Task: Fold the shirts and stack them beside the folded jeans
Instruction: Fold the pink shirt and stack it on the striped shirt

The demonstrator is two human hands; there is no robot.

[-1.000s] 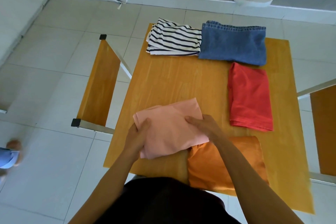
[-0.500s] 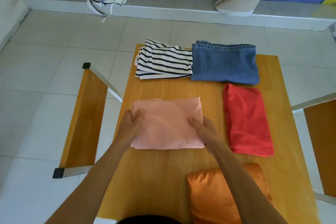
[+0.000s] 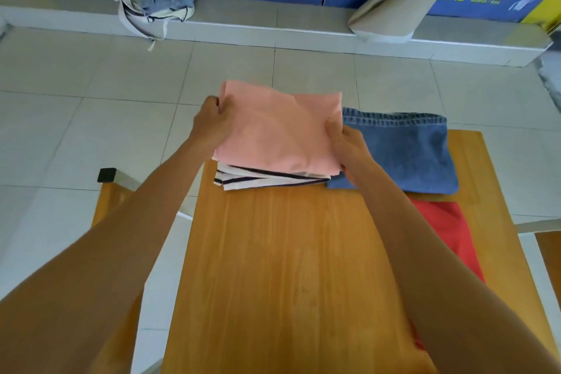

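The folded pink shirt [image 3: 277, 127] is held over the folded striped shirt [image 3: 261, 180] at the far left of the wooden table [image 3: 288, 267]. My left hand [image 3: 209, 123] grips its left edge and my right hand [image 3: 346, 146] grips its right edge. Only the near edge of the striped shirt shows under the pink one. Folded blue jeans [image 3: 403, 155] lie just right of this pile. The folded red shirt [image 3: 449, 231] lies nearer, partly behind my right forearm.
A wooden chair [image 3: 107, 191] stands left of the table and another chair's edge [image 3: 546, 240] shows at the right. On the floor ledge beyond lie a cloth bag [image 3: 158, 0] and a beige board [image 3: 400, 6], against blue washer panels.
Both hands carried the pink shirt from the table's near middle to the far left, over the striped shirt. The view tilted forward, and the orange shirt dropped out of sight.
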